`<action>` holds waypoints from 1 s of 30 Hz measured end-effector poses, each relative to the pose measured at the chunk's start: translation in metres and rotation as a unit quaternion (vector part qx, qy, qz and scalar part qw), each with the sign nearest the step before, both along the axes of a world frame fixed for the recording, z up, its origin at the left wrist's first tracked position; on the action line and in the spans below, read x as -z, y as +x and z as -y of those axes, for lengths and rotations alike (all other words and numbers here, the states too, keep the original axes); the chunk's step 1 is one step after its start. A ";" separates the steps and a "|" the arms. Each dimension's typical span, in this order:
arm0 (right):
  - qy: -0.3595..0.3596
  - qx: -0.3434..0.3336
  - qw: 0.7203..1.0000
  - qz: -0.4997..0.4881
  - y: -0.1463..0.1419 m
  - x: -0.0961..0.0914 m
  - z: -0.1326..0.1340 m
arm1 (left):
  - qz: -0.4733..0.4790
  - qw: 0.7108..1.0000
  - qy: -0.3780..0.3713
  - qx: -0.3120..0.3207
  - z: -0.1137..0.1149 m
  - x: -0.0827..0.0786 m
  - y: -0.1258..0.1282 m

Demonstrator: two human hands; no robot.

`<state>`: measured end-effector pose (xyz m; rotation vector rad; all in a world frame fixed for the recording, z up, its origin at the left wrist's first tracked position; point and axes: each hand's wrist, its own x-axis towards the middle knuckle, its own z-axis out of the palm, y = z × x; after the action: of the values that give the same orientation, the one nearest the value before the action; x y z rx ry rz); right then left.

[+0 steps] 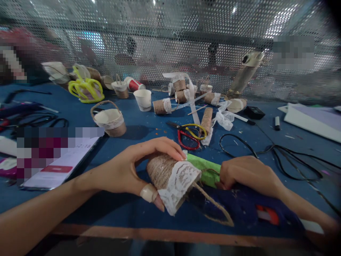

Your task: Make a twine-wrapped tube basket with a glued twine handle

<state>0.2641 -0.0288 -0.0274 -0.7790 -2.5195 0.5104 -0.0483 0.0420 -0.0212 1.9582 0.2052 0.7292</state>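
Note:
My left hand (125, 167) grips a small cup basket (162, 170) wrapped in brown twine, with white lace round its rim. It is tilted on its side, mouth toward the right. A thin bandage wraps my left thumb. From the rim a twine handle (215, 204) loops out to the right. My right hand (245, 174) is closed, fingertips pinched where a strand of twine runs into them. Beneath that hand lies a dark blue glue gun (239, 206), a white glue stick at its back end. Behind the basket's mouth is a green piece (204, 165), partly covered.
Scissors (190, 135) with red and yellow handles lie beyond my hands. A finished-looking cup basket (110, 121) stands left, near a phone (64, 160). Several twine cups, a white paper cup (143, 99) and lace (225, 115) spread toward the mesh screen. Black cable (287, 160) coils right.

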 end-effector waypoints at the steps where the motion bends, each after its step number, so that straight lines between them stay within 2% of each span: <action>1: 0.000 -0.002 1.000 -0.001 0.000 0.000 0.001 | 0.001 1.000 -0.001 0.001 0.000 0.000 0.000; 13: 0.029 0.014 0.999 0.013 -0.002 -0.010 0.003 | 0.003 1.000 -0.011 0.006 0.000 0.002 0.000; 18: 0.057 0.046 0.997 0.011 -0.012 -0.021 0.007 | -0.003 1.000 -0.016 0.005 0.000 0.001 0.000; 22: 0.041 0.081 0.996 -0.012 -0.014 -0.024 0.013 | 0.008 1.000 -0.026 0.010 0.000 0.002 -0.001; 25: 0.035 0.114 0.993 0.007 -0.012 -0.024 0.015 | 0.007 0.999 -0.035 0.010 -0.001 0.003 -0.002; 30: 0.045 0.096 0.994 0.039 -0.011 -0.025 0.011 | 0.011 1.000 -0.023 0.006 -0.002 0.001 -0.001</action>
<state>0.2531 -0.0400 -0.0024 -1.0115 -2.4852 0.3052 -0.0489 0.0436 -0.0219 1.9056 0.1953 0.7308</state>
